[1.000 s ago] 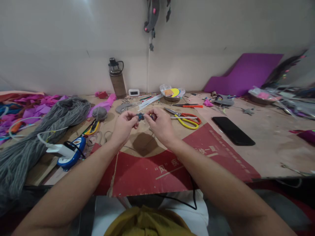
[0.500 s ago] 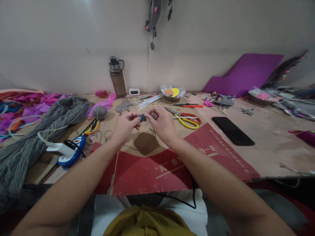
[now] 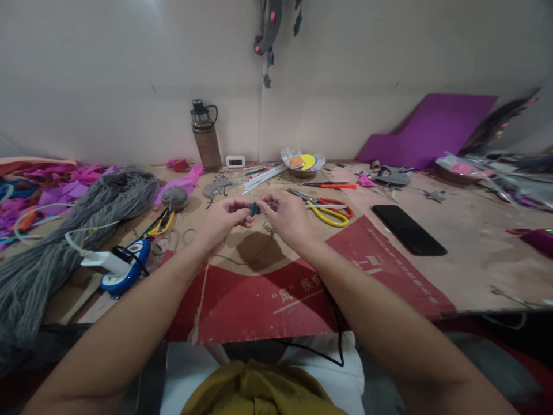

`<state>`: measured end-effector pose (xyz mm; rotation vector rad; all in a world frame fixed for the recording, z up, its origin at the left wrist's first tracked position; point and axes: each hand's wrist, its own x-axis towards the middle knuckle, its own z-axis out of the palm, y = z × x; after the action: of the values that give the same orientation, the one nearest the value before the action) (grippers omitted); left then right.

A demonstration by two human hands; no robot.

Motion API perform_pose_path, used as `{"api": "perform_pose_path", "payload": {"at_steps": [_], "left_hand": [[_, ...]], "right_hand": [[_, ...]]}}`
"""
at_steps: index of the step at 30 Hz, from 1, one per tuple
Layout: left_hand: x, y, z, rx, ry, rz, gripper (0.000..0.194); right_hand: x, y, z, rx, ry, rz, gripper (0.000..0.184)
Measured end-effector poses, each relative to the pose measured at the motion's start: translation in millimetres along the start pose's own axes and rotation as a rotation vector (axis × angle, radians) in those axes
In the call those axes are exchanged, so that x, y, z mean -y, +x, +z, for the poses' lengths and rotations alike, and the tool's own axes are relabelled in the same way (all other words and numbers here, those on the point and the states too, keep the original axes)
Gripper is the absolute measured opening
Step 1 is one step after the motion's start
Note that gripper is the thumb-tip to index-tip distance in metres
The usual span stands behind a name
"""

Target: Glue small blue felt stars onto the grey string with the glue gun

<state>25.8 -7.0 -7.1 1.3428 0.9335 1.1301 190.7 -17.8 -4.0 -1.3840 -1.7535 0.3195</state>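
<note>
Between the fingertips of both hands is a small dark grey-blue piece (image 3: 254,208), mostly covered by the fingers, so its exact kind cannot be made out. My left hand (image 3: 224,223) pinches it from the left with thumb and forefinger. From the other side my right hand (image 3: 288,220) grips it, fingers curled over the top. A thin grey strand of yarn (image 3: 268,227) hangs below the right fingers and trails onto the cardboard. Just right of that hand lie scissors with yellow handles (image 3: 332,222) and a tool with red handles (image 3: 344,205).
Red-printed cardboard (image 3: 254,305) covers the table's front. Leftward are a grey yarn hank (image 3: 86,225), a yarn ball (image 3: 175,197), a yellow cutter (image 3: 162,223) and a blue-white power strip (image 3: 129,271). A bottle (image 3: 206,141) stands at the back; a black phone (image 3: 408,230) lies right.
Both hands have shifted slightly while keeping the small piece pinched. The left fingers are more curled, and more of the hanging yarn shows below the right hand.
</note>
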Motion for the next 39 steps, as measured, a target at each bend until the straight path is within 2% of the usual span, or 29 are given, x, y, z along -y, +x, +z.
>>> {"api": "perform_pose_path", "payload": {"at_steps": [3,8,15,18,22,26,30,33,39], "left_hand": [[-2,-1,2.5,-0.035,0.073,0.038,0.019],[-3,-2,4.4,-0.072,0.223,0.054,0.008],[-2,-5,3.4,-0.094,0.432,0.100,0.007],[-3,-4,2.9,-0.106,0.570,0.182,0.008],[-6,-4,2.1,-0.179,0.700,0.300,0.007],[-10,-5,0.2,-0.175,0.627,0.202,0.004],[-9,-3,-1.5,-0.154,0.430,0.086,0.003],[-6,-2,-2.0,-0.148,0.325,0.068,0.006],[0,0,-2.4,-0.151,0.254,0.079,0.008]], "right_hand": [[1,-1,1,0.016,-0.015,-0.009,0.015],[2,-2,2,0.044,-0.041,-0.044,0.015],[3,-5,4,0.058,-0.131,-0.094,0.016],[4,-6,5,0.070,-0.148,-0.090,0.015],[3,-6,7,0.075,-0.090,-0.117,0.011],[2,-7,7,0.020,0.002,-0.144,0.011],[2,-10,7,0.010,0.081,-0.183,0.005],[4,-11,8,-0.005,0.088,-0.172,0.007],[6,-12,9,-0.013,0.122,-0.113,0.014]]}}
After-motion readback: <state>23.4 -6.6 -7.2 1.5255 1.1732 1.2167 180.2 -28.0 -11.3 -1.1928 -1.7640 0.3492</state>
